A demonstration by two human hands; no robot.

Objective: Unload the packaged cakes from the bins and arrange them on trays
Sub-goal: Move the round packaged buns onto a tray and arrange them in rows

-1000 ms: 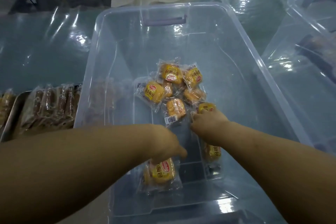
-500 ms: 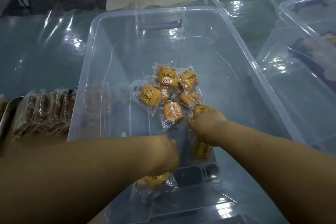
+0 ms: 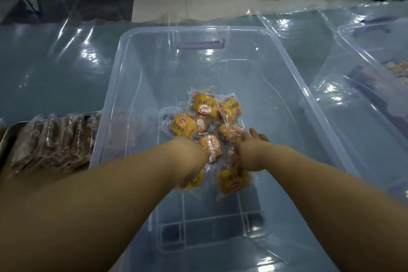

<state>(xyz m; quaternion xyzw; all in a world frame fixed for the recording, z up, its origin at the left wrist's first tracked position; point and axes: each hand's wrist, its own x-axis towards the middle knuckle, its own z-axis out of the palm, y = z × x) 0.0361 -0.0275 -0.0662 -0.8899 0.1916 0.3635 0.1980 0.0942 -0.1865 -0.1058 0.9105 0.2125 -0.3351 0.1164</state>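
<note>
Mid-gather by the look of it, and close to the end of this load; next up, most likely, bunching the leftovers together, lifting clear of tall walls and swinging left for laying out in rows. Starting at the left edge: shallow metal tray point(image 3: 6, 141), already packed with a row of brown cakes in clear wrappers point(image 3: 55, 141), resting on the table's glossy clear plastic sheet point(image 3: 44, 68). Just right of that, hiding the tray's right end behind a cloudy wall, large clear plastic bin point(image 3: 150, 68) with a purple handle point(image 3: 199, 44) on the far side. Down inside, left hand point(image 3: 189, 154), knuckles up, fingers curled under and seemingly clutching one yellow-labelled cake packet point(image 3: 195, 181) poking out beneath. Dead centre on the bin floor, the prize: loose heap of small golden cakes in crinkly clear wrappers point(image 3: 205, 106), overlapping and tilted every which way, some showing yellow labels with a red logo, others plain side up, film glinting and slippery-looking, cakes soft enough to want a gentle squeeze only. Then right hand point(image 3: 251, 150), fingers point(image 3: 254, 133) stretched forward and laid flat on the heap's near edge, closed on nothing visible; thumb hidden, so cannot tell whether pinning the second yellow-labelled packet point(image 3: 234, 181) lying just under the wrist. Far right, second clear plastic bin point(image 3: 362, 86), contents too blurred to name.
</note>
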